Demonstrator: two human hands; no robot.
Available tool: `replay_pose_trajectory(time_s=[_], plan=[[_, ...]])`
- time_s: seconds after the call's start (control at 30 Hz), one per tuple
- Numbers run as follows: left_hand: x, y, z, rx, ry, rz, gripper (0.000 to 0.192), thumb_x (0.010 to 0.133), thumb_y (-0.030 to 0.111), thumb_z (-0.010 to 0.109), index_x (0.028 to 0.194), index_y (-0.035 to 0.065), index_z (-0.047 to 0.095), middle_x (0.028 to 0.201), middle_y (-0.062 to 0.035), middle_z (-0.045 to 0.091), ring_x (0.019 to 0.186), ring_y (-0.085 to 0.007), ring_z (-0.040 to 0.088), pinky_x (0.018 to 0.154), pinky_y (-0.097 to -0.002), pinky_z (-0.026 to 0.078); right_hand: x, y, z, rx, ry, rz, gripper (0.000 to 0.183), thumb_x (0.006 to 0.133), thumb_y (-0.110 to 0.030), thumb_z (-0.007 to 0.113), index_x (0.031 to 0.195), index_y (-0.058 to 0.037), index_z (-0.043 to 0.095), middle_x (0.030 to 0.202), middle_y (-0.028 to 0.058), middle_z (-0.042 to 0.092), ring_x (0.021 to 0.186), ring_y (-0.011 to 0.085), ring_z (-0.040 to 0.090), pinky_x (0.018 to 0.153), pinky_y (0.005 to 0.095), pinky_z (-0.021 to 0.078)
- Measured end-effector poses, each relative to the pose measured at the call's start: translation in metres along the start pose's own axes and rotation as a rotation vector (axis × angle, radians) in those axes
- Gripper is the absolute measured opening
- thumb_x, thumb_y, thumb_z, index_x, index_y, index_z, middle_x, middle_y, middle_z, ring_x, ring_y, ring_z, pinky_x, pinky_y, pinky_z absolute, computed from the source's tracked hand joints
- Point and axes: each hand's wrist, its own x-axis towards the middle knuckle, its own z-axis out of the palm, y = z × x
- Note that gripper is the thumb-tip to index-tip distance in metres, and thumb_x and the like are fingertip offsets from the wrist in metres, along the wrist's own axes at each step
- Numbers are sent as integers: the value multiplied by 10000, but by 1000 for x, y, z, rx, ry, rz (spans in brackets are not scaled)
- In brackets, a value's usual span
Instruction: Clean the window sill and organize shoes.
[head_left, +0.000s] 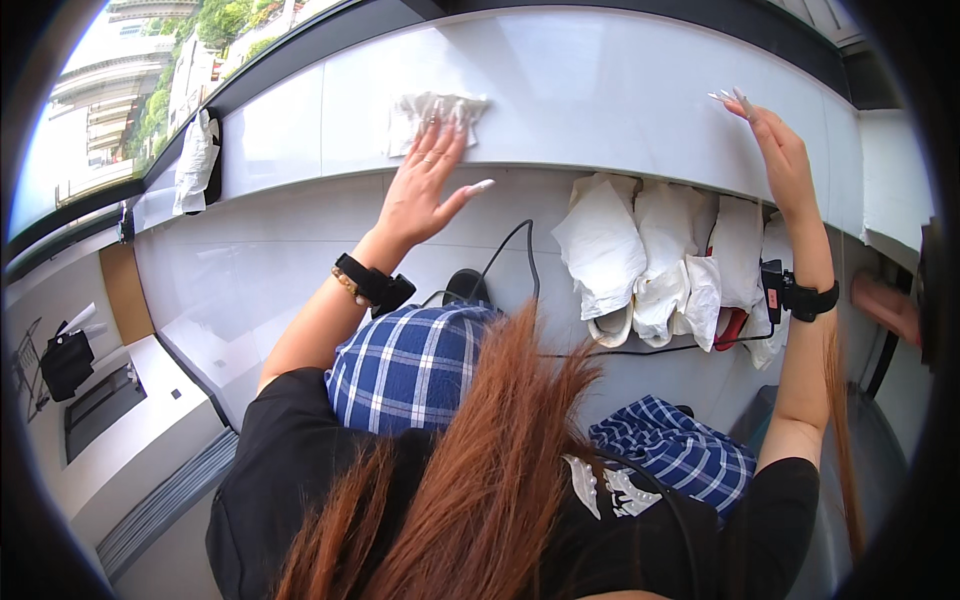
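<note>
My left hand (427, 176) lies flat, fingertips on a crumpled white tissue or thin cloth (409, 120). That piece rests on a glossy white tiled ledge (600, 90) beneath the window frame. The thumb points off to the right, apart from the other fingers, and the hand presses on the piece without gripping it. At the ledge's right side, my right hand (780, 154) is raised with extended fingers and holds nothing visible. Shoes wrapped in white paper (604, 247) stand in a row on the floor below the ledge, left of my right forearm.
A black cable (532, 255) loops over the tiled floor and runs to the device (772, 292) on my right wrist. One paper-covered shoe (196, 165) leans at the window's left. A pink object (885, 307) is at far right. My plaid-covered knee (412, 367) is close below.
</note>
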Motion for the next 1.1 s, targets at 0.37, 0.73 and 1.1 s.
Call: replay_pose_trajectory(time_s=[0.37, 0.73, 1.1], plan=[[-63, -33, 15, 120, 114, -152, 703, 979, 456, 422, 1520, 50, 230, 1576, -141, 238, 1475, -292, 163, 1192, -444, 122, -6, -1, 0, 17, -5, 19, 408, 1032, -250, 384, 1225, 18, 626, 1235, 132, 639, 1226, 228, 542, 1074, 339, 350], [-57, -125, -19, 31, 119, -338, 657, 993, 441, 426, 1445, -31, 364, 1533, -201, 309, 1467, -313, 190, 1188, -394, 141, 3, -4, 11, 14, -23, -12, 403, 1033, -249, 389, 1225, 14, 626, 1231, 127, 640, 1217, 220, 545, 1067, 317, 349], [50, -6, 6, -9, 31, 9, 786, 979, 577, 359, 1500, -1, 249, 1557, -261, 187, 1453, -436, 112, 1187, -458, 117, 17, -18, 21, 30, -6, -47, 383, 1023, -268, 424, 1204, -16, 650, 1179, 99, 668, 1154, 194, 575, 1030, 304, 378]])
